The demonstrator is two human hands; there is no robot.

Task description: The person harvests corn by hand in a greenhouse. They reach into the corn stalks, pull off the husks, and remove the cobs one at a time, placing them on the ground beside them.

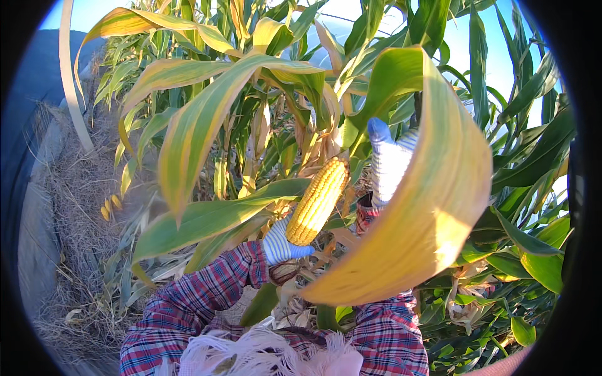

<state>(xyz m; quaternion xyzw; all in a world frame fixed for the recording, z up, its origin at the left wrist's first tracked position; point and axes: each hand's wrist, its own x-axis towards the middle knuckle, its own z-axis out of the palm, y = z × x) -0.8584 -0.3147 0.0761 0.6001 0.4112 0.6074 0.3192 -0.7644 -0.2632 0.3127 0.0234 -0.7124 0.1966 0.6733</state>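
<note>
A bare yellow corn cob (318, 201), stripped of its husk, leans up and to the right in my left hand (278, 242). That hand wears a blue-and-white striped glove and grips the cob around its lower end. My right hand (389, 164), in a matching glove, is raised right of the cob's tip with its thumb up. A broad yellowing corn leaf (423, 225) hangs in front of it and covers part of the hand and forearm. Its fingers are mostly hidden, so what they hold does not show. Dry husks (322, 141) hang on the stalk just behind the cob.
Standing corn plants (225, 117) with green and yellow leaves crowd ahead and to the right. Several yellow cobs (110, 207) lie on straw-covered ground (84, 235) at left. A long striped leaf (202, 127) arches across, left of the cob. A pale strip (69, 80) crosses the upper left.
</note>
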